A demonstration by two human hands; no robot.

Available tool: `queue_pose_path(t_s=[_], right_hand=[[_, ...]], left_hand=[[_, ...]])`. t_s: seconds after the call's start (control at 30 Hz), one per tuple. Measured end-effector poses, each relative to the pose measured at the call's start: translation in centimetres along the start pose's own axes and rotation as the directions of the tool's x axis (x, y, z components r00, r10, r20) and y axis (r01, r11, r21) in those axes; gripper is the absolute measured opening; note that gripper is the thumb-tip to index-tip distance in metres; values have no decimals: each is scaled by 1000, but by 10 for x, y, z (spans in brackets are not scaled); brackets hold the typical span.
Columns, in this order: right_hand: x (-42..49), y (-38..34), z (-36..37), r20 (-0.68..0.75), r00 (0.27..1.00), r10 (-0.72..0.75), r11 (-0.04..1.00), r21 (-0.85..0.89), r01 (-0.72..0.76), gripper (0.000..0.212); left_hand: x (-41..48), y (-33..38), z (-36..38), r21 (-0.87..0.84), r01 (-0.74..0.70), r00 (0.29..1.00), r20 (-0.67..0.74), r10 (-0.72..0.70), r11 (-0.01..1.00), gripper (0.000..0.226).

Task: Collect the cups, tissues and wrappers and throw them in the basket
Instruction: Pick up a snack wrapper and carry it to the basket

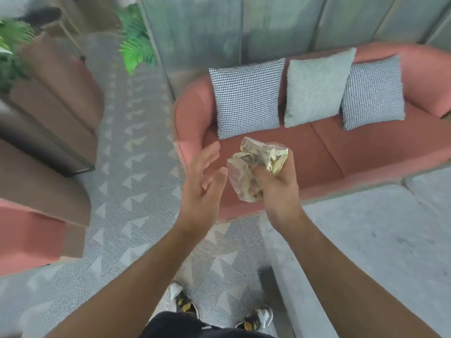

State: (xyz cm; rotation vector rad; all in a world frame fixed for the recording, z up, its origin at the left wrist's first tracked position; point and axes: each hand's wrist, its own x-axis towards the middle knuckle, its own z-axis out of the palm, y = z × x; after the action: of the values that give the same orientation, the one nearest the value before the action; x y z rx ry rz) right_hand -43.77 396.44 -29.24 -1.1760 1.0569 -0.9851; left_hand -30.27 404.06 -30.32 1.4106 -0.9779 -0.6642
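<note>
My right hand [278, 189] grips a bunch of crumpled wrappers [253, 164], clear plastic and gold foil, held at chest height in front of a pink sofa. My left hand [202, 184] is just left of the wrappers, palm turned toward them, fingers straight and apart from the bundle. No basket, cup or tissue shows in the head view.
The pink sofa [366, 152] with three cushions [246, 98] stands ahead. A grey upholstered seat [366, 240] lies at the right. A patterned grey carpet [136, 215] runs left and under my feet. Brown and pink furniture [36, 179] and green plants [136, 45] line the left side.
</note>
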Motion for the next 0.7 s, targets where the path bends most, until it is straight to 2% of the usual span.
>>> queue_pose_path(t_s=[0.17, 0.37, 0.5, 0.7], right_hand=[[1, -7, 113, 114, 993, -17, 1000, -9, 19, 30], [-4, -4, 256, 209, 974, -89, 996, 3, 91, 26], [-10, -9, 327, 286, 954, -95, 995, -3, 100, 19], [-1, -10, 412, 419, 903, -99, 995, 21, 100, 29]], left_hand=[[11, -2, -114, 4, 1, 989, -146, 0, 1000, 38], [22, -11, -261, 42, -30, 961, -274, 40, 999, 48], [28, -9, -324, 63, -53, 936, -345, 71, 997, 44], [42, -15, -390, 68, -49, 895, -439, 75, 996, 42]])
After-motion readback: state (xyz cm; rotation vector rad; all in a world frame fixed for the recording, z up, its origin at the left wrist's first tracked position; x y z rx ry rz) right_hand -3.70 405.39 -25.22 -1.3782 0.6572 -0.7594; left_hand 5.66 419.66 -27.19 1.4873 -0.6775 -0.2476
